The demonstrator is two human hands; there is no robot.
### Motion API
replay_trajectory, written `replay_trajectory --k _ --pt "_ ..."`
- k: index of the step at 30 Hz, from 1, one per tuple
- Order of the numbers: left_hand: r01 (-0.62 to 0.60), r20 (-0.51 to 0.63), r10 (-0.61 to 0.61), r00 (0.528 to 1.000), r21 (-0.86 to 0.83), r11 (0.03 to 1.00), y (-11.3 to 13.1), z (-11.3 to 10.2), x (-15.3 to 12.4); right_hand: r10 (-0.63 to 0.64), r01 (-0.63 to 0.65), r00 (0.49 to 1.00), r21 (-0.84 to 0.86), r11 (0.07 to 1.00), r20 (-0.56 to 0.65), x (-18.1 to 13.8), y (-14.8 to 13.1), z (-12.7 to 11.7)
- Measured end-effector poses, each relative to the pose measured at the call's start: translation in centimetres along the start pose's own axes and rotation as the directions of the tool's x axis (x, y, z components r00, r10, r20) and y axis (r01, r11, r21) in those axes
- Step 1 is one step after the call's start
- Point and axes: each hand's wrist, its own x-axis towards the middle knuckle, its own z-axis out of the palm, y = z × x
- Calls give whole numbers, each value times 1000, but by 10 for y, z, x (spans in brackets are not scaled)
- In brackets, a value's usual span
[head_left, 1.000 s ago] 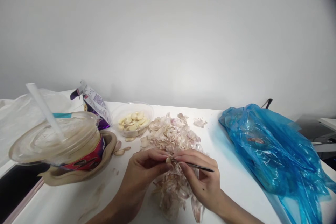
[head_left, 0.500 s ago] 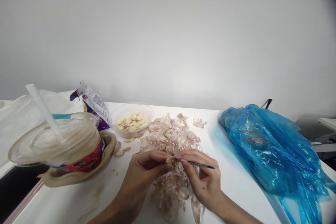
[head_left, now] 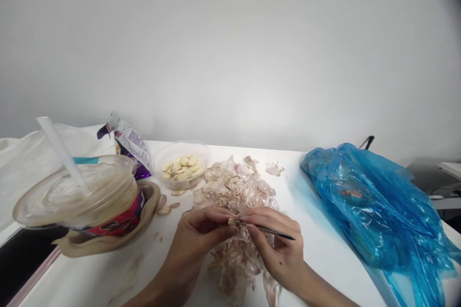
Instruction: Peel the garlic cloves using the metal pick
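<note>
My left hand (head_left: 201, 232) is closed, pinching a small garlic clove (head_left: 231, 222) between thumb and fingertips. My right hand (head_left: 279, 240) grips a slim, dark metal tool (head_left: 275, 233); its far end sticks out past my fingers, and its working tip is hidden at the clove. Both sets of fingertips meet over a heap of papery garlic skins (head_left: 239, 189). Behind my left hand, a clear plastic bowl (head_left: 156, 163) holds several peeled cloves (head_left: 185, 165). A few loose cloves (head_left: 163, 211) lie left of the heap.
On the left stands a large lidded cup (head_left: 108, 206) with a straw (head_left: 59, 148), wrapped at its base in tan material. A purple snack bag (head_left: 131, 146) leans behind it. A crumpled blue plastic bag (head_left: 374, 206) covers the right side of the white table (head_left: 317, 244).
The metal tool has tilted, its outer end slightly lower now. My hands stay almost in place, with the clove still between them.
</note>
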Motion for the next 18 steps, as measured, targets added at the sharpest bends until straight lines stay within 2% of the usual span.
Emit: replay_trajectory --k 9,18 --pt "-12 -11 12 1000 33 999 1 2 2 -4 5 1000 -16 1000 12 -2 0 0" --pt "12 -11 -12 1000 31 999 0 1 1 8 -8 1000 -11 1000 -29 -1 1 -2"
